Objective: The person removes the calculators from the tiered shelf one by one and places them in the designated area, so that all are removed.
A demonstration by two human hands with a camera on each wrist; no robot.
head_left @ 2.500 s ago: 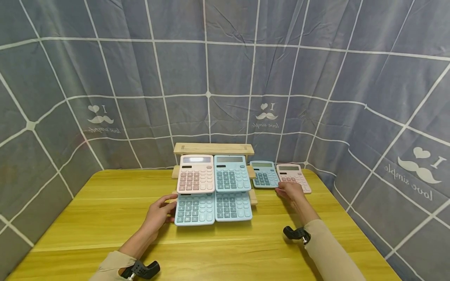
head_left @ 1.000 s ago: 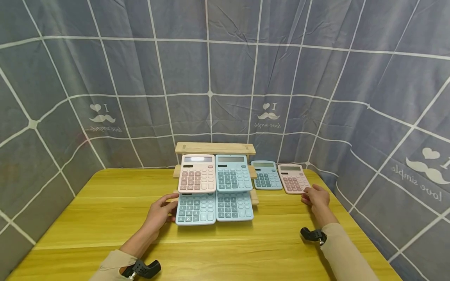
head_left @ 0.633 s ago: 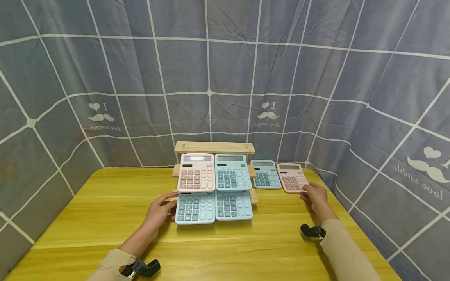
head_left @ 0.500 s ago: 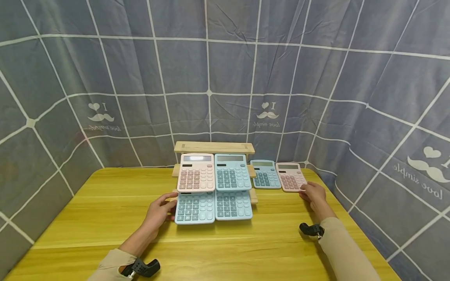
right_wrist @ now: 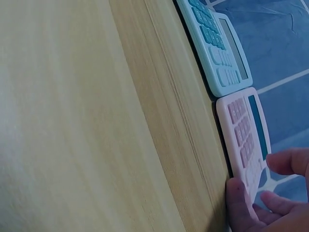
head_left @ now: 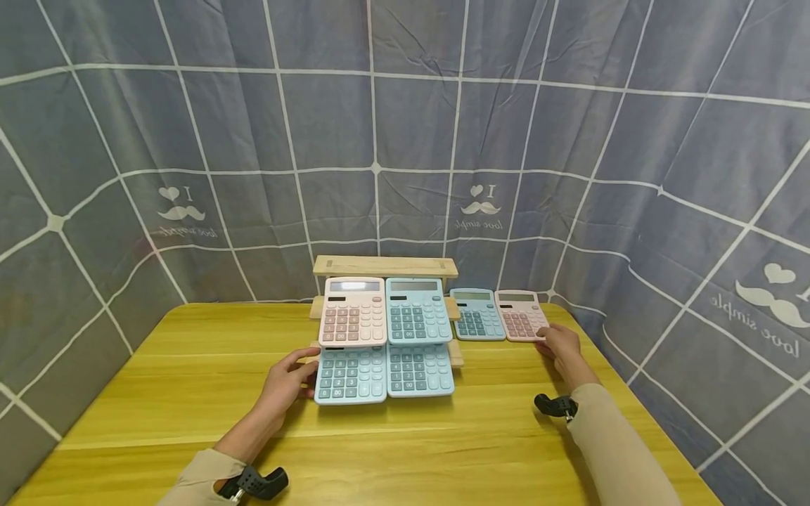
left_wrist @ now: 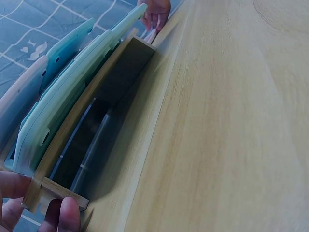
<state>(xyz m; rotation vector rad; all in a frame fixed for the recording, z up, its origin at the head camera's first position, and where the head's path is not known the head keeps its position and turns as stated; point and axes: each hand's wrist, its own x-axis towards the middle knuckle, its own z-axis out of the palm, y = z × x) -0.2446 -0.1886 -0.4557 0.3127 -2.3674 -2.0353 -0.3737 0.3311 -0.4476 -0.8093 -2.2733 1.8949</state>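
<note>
"Where's the rightmost pink calculator (head_left: 519, 315)?"

"Just beside a blue calculator (head_left: 477, 314), its edge pinched by my right hand (head_left: 561, 346). My left hand (head_left: 285, 383) grips the wooden rack's end (left_wrist: 63, 193)."

"And around you?"

"A yellow wood-grained table (head_left: 405, 450), a grey gridded curtain (head_left: 411, 119) behind it. My left-wrist view shows the rack's open frame below the calculators; the head view hides that."

Pink and pale-blue calculators (head_left: 520, 314)

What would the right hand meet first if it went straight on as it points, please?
The pink calculator the right hand touches; then probably the blue calculator beside it, though depth is unclear.
</note>
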